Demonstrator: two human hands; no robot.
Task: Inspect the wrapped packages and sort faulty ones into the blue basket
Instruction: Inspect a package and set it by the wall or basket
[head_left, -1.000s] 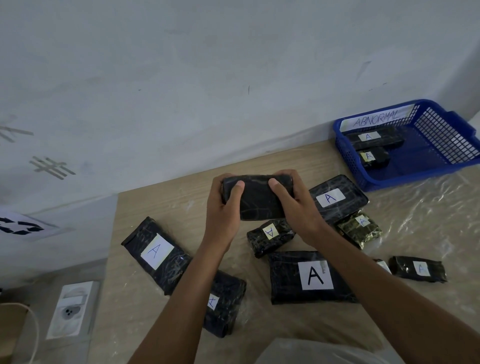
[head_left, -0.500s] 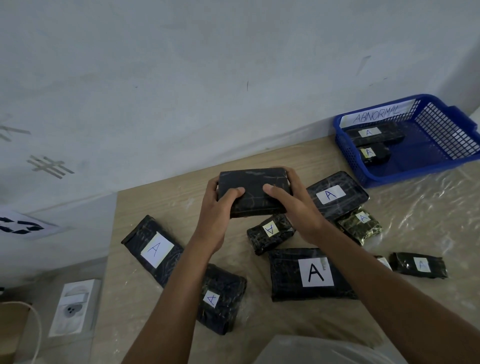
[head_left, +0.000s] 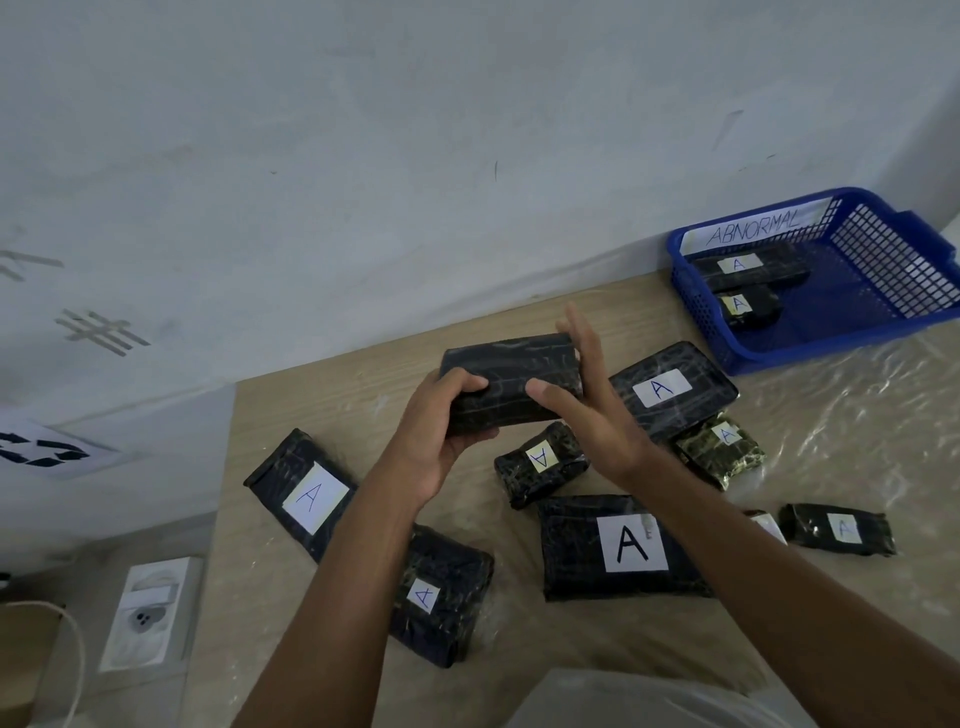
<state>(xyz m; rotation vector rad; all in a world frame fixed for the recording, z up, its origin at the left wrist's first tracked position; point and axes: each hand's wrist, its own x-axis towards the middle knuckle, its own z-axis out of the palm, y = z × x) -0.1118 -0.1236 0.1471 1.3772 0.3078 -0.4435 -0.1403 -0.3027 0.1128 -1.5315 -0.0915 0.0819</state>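
One black package (head_left: 511, 384) clenched in left grip (head_left: 441, 431); right grip (head_left: 587, 405) released, flat against its end

Bare desk (head_left: 332, 395) lies open along the wall, from the left corner across to the blue basket (head_left: 883, 332), and a hand could pass there freely. The basket's right half is open floor; two wrapped packages (head_left: 748, 270) fill its left end. Between the basket and the large labelled package (head_left: 670, 387) runs a narrow clear strip. The middle of the desk is crowded: the small packages (head_left: 540, 462) lie close together. Crinkled plastic sheet (head_left: 857, 441) covers the right side.
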